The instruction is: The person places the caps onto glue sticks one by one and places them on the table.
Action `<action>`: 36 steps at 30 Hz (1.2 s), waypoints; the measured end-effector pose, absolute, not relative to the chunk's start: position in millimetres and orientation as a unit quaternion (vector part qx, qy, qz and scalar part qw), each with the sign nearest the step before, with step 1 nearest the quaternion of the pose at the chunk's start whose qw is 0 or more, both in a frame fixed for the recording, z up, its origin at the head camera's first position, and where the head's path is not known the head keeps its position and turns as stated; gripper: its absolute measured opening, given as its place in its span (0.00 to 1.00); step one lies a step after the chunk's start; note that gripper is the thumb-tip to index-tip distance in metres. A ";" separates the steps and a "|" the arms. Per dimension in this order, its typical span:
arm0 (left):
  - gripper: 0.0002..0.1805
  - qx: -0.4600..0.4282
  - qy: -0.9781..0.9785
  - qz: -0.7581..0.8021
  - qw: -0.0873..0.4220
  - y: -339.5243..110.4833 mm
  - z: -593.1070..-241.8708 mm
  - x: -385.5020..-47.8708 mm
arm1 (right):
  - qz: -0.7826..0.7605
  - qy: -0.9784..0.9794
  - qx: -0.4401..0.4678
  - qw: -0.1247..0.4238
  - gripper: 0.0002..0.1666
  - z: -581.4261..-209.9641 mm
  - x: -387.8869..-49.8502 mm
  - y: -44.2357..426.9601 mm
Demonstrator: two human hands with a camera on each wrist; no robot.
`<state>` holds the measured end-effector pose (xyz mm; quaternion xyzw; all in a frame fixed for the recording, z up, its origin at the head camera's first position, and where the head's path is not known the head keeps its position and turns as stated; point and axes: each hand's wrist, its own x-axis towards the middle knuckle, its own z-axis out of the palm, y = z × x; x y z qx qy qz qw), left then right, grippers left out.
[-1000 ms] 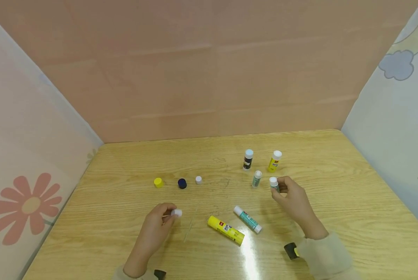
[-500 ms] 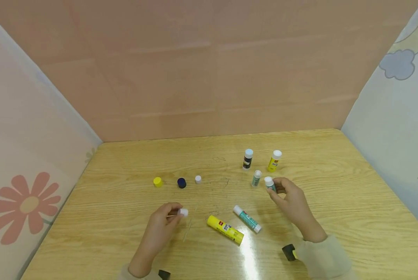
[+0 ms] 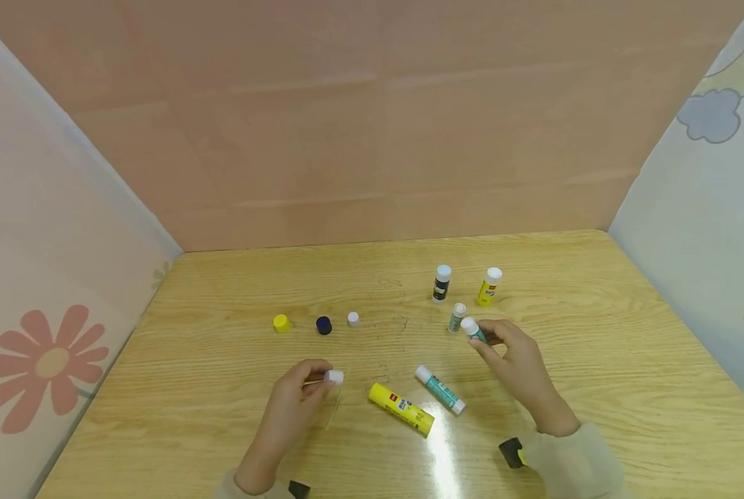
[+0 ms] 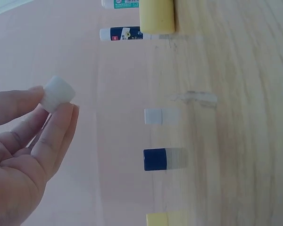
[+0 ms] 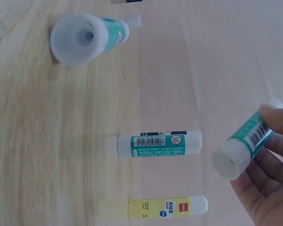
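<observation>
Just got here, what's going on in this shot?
A person pinches a white cap in the left hand and holds a teal glue stick, tilted, in the right hand; the two are apart. On the table: a yellow cap, navy cap and second white cap in a row; navy stick, yellow stick and second teal stick upright; large yellow stick and third teal stick lying down.

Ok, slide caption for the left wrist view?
Left hand pinches a white cap, three more caps on the table.
</observation>
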<state>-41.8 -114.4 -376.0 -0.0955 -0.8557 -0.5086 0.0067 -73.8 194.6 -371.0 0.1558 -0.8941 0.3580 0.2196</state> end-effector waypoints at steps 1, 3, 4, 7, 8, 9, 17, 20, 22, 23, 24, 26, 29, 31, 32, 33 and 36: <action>0.11 -0.098 -0.853 -0.512 0.007 -114.0 -375.9 -41.8 | 0.357 -0.893 0.159 0.224 0.14 -370.7 -73.5 194.0; 0.11 -0.100 -0.849 -0.519 0.006 -113.2 -375.5 -41.5 | 0.353 -0.889 0.169 0.236 0.15 -370.0 -72.9 193.0; 0.11 -0.101 -0.846 -0.523 0.005 -112.8 -375.2 -41.5 | 0.353 -0.888 0.173 0.240 0.15 -369.7 -72.6 192.5; 0.11 -0.104 -0.839 -0.534 0.001 -111.8 -374.7 -41.4 | 0.351 -0.884 0.183 0.249 0.16 -369.3 -72.0 191.6; 0.11 -0.104 -0.839 -0.534 0.001 -111.5 -374.6 -41.3 | 0.351 -0.883 0.187 0.251 0.16 -369.4 -71.9 191.5; 0.11 -0.104 -0.839 -0.535 0.002 -111.3 -374.3 -41.3 | 0.350 -0.883 0.188 0.251 0.16 -369.6 -71.7 191.3; 0.11 -0.107 -0.831 -0.546 0.010 -109.8 -374.0 -40.4 | 0.356 -0.878 0.199 0.250 0.17 -372.4 -71.2 191.4; 0.11 -0.110 -0.826 -0.553 0.014 -109.4 -374.1 -40.4 | 0.358 -0.875 0.207 0.250 0.18 -372.5 -70.8 190.7; 0.11 -0.112 -0.823 -0.557 0.016 -108.9 -374.3 -40.6 | 0.359 -0.872 0.214 0.253 0.18 -372.2 -70.5 189.8; 0.11 -0.113 -0.820 -0.560 0.017 -108.5 -374.5 -40.7 | 0.361 -0.870 0.218 0.254 0.18 -372.1 -70.3 189.3; 0.12 -0.114 -0.818 -0.564 0.017 -108.0 -374.6 -40.9 | 0.364 -0.869 0.220 0.254 0.18 -371.8 -70.1 188.7; 0.11 -0.115 -0.812 -0.572 0.017 -106.8 -374.9 -41.6 | 0.370 -0.865 0.225 0.253 0.18 -370.8 -69.7 187.4; 0.12 -0.120 -0.807 -0.578 0.021 -104.7 -375.1 -42.3 | 0.375 -0.863 0.231 0.249 0.18 -369.9 -68.8 185.5; 0.11 -0.123 -0.806 -0.578 0.025 -103.4 -375.2 -42.5 | 0.376 -0.861 0.237 0.248 0.18 -369.5 -68.4 184.4; 0.11 -0.124 -0.806 -0.578 0.027 -103.0 -375.1 -42.4 | 0.376 -0.860 0.240 0.248 0.18 -369.7 -68.3 184.0; 0.11 -0.124 -0.806 -0.579 0.028 -102.5 -375.1 -42.2 | 0.375 -0.859 0.244 0.249 0.18 -369.6 -68.2 183.6; 0.11 -0.123 -0.805 -0.579 0.029 -101.6 -375.0 -41.6 | 0.375 -0.855 0.256 0.252 0.19 -369.5 -67.8 182.8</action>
